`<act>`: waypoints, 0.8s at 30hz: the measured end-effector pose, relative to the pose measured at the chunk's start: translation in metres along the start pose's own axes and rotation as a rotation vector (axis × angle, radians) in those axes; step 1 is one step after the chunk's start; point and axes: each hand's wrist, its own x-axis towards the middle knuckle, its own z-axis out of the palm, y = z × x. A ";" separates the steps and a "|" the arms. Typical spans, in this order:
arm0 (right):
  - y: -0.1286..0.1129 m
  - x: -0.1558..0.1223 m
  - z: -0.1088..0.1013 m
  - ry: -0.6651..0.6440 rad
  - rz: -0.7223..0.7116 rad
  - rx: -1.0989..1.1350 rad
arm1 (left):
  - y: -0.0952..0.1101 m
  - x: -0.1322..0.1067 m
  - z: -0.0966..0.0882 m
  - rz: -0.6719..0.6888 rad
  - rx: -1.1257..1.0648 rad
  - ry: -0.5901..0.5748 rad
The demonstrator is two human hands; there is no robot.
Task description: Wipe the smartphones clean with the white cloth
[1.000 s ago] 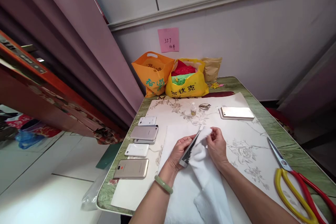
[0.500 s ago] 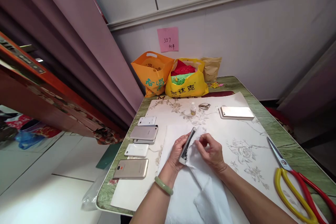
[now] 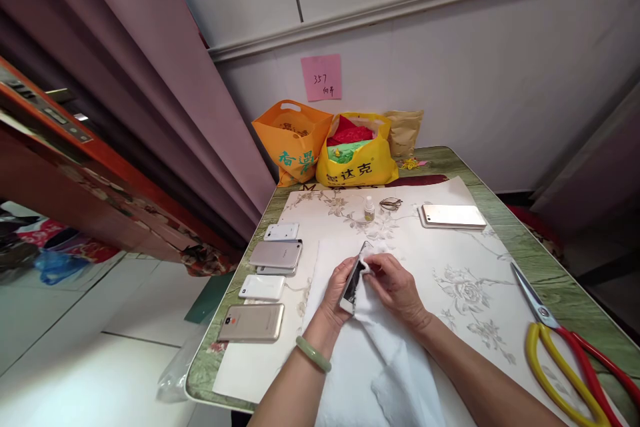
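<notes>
A white-edged smartphone with a dark screen is tilted up in my left hand, whose fingers wrap round its left side. My right hand pinches a fold of white cloth against the phone's right side. The rest of the cloth spreads over the table's near edge, below both hands. Part of the screen is hidden by the cloth and my right fingers. Beyond the hands stand a small spray bottle and a pair of glasses.
Several phones lie at the left, among them a gold one and a white one. Two stacked phones rest at the right. Large scissors lie at the right edge. An orange bag and a yellow bag stand at the back.
My right hand has moved left and closer to the phone, pressing the cloth's edge to it. My left hand keeps its hold on the phone.
</notes>
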 end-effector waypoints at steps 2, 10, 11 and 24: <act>-0.004 0.000 -0.001 -0.099 -0.055 0.025 | -0.001 0.001 -0.002 0.027 -0.016 0.045; -0.009 -0.003 -0.001 -0.407 -0.335 0.107 | 0.000 -0.001 0.001 0.058 -0.005 0.135; -0.008 -0.003 0.000 -0.379 -0.335 0.112 | 0.001 -0.001 0.002 0.060 0.001 0.130; 0.007 0.004 -0.004 0.360 0.474 0.176 | 0.004 -0.008 0.012 -0.103 0.115 -0.121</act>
